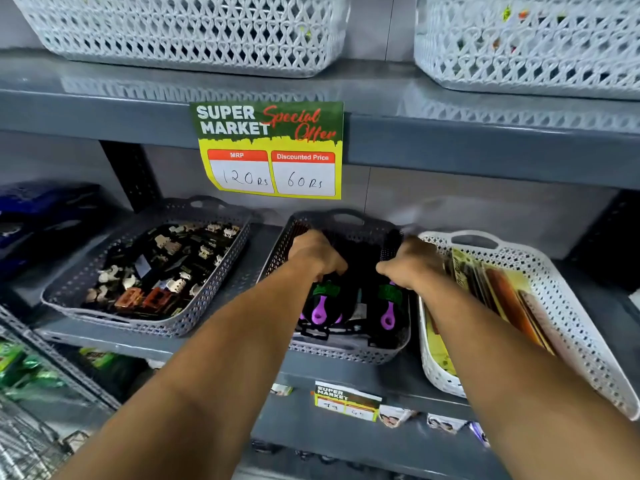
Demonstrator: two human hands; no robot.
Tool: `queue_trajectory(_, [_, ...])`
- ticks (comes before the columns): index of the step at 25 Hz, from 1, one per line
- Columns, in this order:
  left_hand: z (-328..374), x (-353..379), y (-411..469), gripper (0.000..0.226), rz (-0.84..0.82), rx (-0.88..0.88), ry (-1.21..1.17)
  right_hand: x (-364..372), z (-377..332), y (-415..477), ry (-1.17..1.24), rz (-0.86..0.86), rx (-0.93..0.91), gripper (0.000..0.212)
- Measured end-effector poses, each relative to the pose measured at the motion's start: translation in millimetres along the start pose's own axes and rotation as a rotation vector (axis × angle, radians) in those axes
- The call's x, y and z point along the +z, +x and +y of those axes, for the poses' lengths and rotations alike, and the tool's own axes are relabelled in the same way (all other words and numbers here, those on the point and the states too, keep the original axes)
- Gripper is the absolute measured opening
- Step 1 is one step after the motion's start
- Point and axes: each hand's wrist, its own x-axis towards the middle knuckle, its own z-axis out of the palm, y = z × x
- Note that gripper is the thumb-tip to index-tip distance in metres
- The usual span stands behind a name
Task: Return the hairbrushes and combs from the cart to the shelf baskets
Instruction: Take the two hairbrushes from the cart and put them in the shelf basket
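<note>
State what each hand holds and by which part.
Left hand grips a purple-handled hairbrush at its upper handle; right hand grips another hairbrush likewise, both over the middle basket.

Two bare forearms, sleeveless as far as visible, left hand (317, 252) and right hand (412, 261) without rings or watch.

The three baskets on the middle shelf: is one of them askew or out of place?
Yes. The white basket on the right sits crooked: its front end juts past the shelf edge and it tilts, while the middle grey basket, where both hands hold purple-handled hairbrushes, and the left grey basket sit further back.
</note>
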Motion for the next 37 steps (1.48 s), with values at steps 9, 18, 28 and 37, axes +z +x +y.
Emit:
queue_trajectory(9, [-8.2, -3.5, 7.5, 0.031, 0.077, -0.016, -0.069, 16.4, 2.8, 3.7, 0.025, -0.015, -0.005, 0.037])
queue_trajectory(18, [-21.0, 22.0, 12.6, 0.021, 0.075, -0.057, -0.035, 32.7, -5.6, 1.7, -0.08, -0.049, -0.032, 0.037])
queue_trajectory(28, [-26.8, 16.2, 20.0, 0.032, -0.012, -0.106, -0.047, 40.4, -8.6, 7.2, -0.124, -0.156, -0.037, 0.011])
queue_trajectory(37, [-34.9, 22.9, 13.0, 0.037, 0.071, -0.12, -0.105, 44.5, -5.5, 2.0, -0.139, -0.095, -0.062, 0.009])
